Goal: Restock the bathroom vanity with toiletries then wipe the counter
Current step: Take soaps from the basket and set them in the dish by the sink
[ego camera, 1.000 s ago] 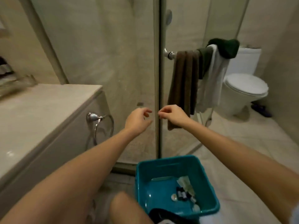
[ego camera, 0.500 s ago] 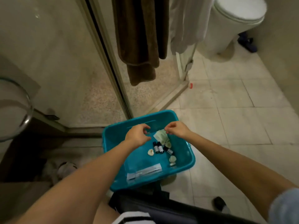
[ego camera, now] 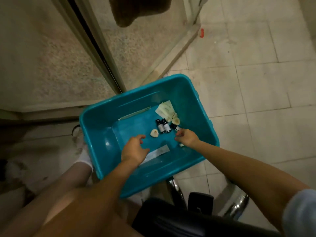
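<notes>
Covering flat packet (ego camera: 158, 152), left hand (ego camera: 134, 150) fingers spread; right hand (ego camera: 187, 138) fingers curled, grip unclear, in bin (ego camera: 95, 120).

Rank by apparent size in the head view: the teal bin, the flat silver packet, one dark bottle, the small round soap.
1. Teal bin
2. Flat silver packet
3. Dark bottle
4. Round soap, only slightly smaller than the bottle; that pair is unsure.

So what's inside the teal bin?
The bin holds small dark bottles, pale sachets, round soaps and a flat packet, partly under the left hand. The right hand covers more.
</notes>
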`<state>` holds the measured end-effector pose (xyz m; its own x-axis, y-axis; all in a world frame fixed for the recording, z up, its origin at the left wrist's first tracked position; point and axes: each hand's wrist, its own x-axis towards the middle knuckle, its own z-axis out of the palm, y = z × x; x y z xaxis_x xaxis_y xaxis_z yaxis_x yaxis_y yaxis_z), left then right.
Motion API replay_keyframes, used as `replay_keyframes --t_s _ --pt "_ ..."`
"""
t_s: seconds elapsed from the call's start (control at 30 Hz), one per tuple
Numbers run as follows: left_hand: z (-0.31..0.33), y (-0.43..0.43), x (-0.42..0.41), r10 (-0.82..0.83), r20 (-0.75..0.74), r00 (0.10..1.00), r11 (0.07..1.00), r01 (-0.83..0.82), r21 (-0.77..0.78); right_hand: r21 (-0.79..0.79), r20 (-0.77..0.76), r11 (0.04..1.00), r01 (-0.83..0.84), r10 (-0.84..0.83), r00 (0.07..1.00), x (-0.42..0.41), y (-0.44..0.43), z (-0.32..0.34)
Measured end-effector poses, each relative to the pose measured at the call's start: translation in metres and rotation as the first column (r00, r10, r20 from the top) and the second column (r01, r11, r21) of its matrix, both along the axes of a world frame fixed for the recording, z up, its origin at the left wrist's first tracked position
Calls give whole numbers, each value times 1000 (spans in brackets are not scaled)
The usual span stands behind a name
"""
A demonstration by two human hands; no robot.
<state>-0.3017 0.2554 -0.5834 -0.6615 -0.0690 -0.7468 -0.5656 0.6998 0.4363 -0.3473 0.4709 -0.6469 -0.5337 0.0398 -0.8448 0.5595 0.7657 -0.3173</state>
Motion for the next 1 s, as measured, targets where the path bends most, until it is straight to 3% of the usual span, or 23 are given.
replay_keyframes --t_s 0.2,0.43,0.6,0.73,1.0 --pt "-33 2 -19 71 -50 996 997 -69 32 67 -22 998 -14 15 1000 8 -33 -56" --pt "-63 9 -8 -27 44 999 1000 26 8 365 -31 896 -255 285 958 3 -11 -82" --pt "-76 26 -15 -71 54 996 994 66 88 339 48 910 -237 235 971 11 17 -103" --pt "-85 30 -17 -107 78 991 989 98 115 398 -29 903 -164 192 981 9 13 -114" --pt "-89 31 -19 59 152 987 981 -85 173 529 -95 844 -91 165 982 10 4 -125"
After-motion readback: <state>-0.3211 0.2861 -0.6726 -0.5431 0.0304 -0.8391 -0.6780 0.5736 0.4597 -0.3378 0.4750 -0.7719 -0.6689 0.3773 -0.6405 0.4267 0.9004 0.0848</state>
